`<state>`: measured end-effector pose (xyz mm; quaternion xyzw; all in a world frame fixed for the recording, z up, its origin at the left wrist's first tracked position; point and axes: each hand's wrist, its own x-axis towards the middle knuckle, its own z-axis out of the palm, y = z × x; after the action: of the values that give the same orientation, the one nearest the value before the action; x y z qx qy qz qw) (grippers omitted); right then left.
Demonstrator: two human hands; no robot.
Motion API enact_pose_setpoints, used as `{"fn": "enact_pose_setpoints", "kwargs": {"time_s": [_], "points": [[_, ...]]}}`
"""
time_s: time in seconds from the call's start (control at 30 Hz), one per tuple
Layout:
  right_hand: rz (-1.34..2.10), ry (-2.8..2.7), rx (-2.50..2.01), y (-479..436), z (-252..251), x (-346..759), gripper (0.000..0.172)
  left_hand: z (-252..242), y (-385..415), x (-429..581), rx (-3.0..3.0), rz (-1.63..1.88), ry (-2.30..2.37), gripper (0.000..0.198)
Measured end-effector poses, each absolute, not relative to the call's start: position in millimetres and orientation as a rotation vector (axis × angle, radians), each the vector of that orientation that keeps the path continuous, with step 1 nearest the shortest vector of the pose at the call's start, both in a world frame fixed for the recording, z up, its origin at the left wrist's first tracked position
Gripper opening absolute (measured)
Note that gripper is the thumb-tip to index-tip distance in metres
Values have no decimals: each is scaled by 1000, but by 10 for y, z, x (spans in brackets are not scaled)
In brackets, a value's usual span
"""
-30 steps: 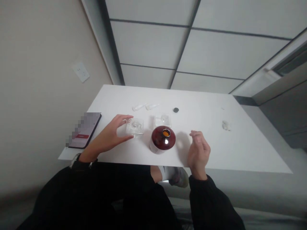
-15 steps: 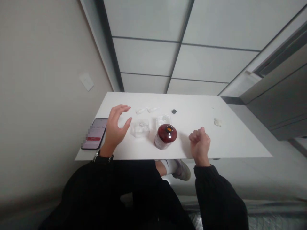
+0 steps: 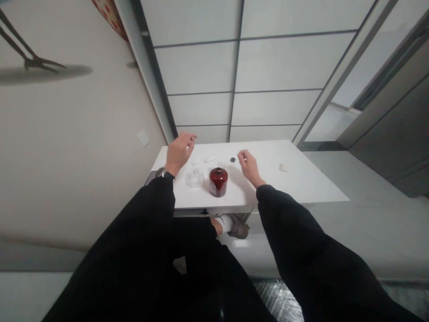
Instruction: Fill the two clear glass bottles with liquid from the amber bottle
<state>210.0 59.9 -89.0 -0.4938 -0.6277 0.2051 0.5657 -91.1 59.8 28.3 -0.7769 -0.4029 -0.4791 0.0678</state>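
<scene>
My left hand (image 3: 179, 153) hovers over the far left part of the table, its fingers loosely bent and apart, with nothing visible in them. To the right, my right hand (image 3: 248, 164) is above the table with loosely curled fingers, also holding nothing that I can see. Between them stands an upright reddish-brown bottle (image 3: 218, 183) with an uncapped neck. A clear glass bottle (image 3: 195, 178) is left of it, and another clear container (image 3: 221, 165) is partly hidden behind it. A small black cap (image 3: 233, 159) lies near my right fingertips. Two small clear pieces (image 3: 209, 159) lie behind the bottles.
The white table (image 3: 301, 185) stands against a panelled partition (image 3: 204, 67). A crumpled whitish scrap (image 3: 283, 167) lies at its right. Beside my left wrist, a phone (image 3: 150, 178) is mostly covered. My shoe (image 3: 239, 228) shows below the front edge.
Both hands have moved forward over the table; the right one also shifted left towards the cap. My view has tilted up, so the table looks farther off. The bottles appear to stay put.
</scene>
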Motion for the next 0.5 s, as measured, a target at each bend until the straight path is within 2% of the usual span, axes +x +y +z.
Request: {"fn": "enact_pose_setpoints", "kwargs": {"time_s": [0.23,0.5], "points": [[569,-1574,-1264,344,-1541,2139,39,-526,-394,-724,-2263,-1564,-1454,30],[570,-1644,-1378,429,-1604,2165,40,-783,-530,-872,-2338,-1581,-1848,22]]}}
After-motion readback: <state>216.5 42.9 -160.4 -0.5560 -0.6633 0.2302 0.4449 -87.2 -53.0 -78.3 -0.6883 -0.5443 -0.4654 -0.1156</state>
